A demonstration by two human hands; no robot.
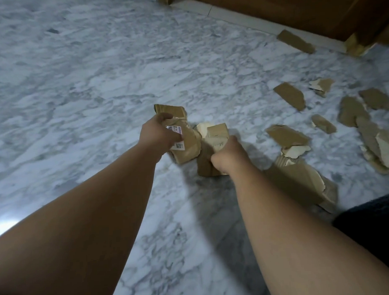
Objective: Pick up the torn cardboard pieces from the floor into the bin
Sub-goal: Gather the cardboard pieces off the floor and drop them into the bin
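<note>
My left hand (159, 133) grips a bundle of torn brown cardboard pieces (185, 140), one bearing a white printed label. My right hand (228, 154) grips another clump of cardboard pieces (216, 133) right beside it, just above the marble floor. Several more torn pieces lie on the floor to the right: a large one (300, 183) under my right forearm, a flat one (287, 135), a long one (291, 95) and a heap (369, 128) near the right edge. Another piece (295, 41) lies by the far wall. No bin is in view.
The floor (88, 96) is grey-white marble. A wooden piece of furniture (316, 8) with gold feet (357, 45) stands along the far right, above a pale skirting strip. A dark fabric patch (372, 225) shows at the right edge.
</note>
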